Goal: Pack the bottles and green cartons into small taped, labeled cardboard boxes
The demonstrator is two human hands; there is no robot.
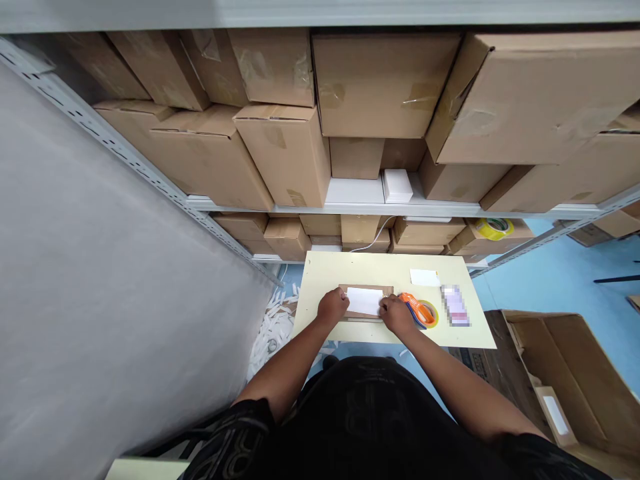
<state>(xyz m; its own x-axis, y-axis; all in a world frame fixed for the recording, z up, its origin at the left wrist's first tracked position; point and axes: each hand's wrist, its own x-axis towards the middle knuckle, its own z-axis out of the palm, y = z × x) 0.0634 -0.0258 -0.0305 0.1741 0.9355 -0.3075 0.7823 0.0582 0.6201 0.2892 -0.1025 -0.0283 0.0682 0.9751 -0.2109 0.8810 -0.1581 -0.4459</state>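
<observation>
A small flat brown parcel (367,291) lies on the pale yellow table (350,267), with a white label (364,301) on its top. My left hand (333,307) rests on the parcel's left end, fingers curled against the label's left edge. At the label's right edge, my right hand (396,314) presses down with closed fingers. An orange tape dispenser (420,311) with a yellow roll sits just right of my right hand.
A white slip (425,277) and a blurred item (455,305) lie on the table's right part. Metal shelves (350,208) stacked with cardboard boxes rise behind. An open carton (575,373) stands right. Paper strips (275,327) litter the floor left. A yellow tape roll (494,228) sits on a shelf box.
</observation>
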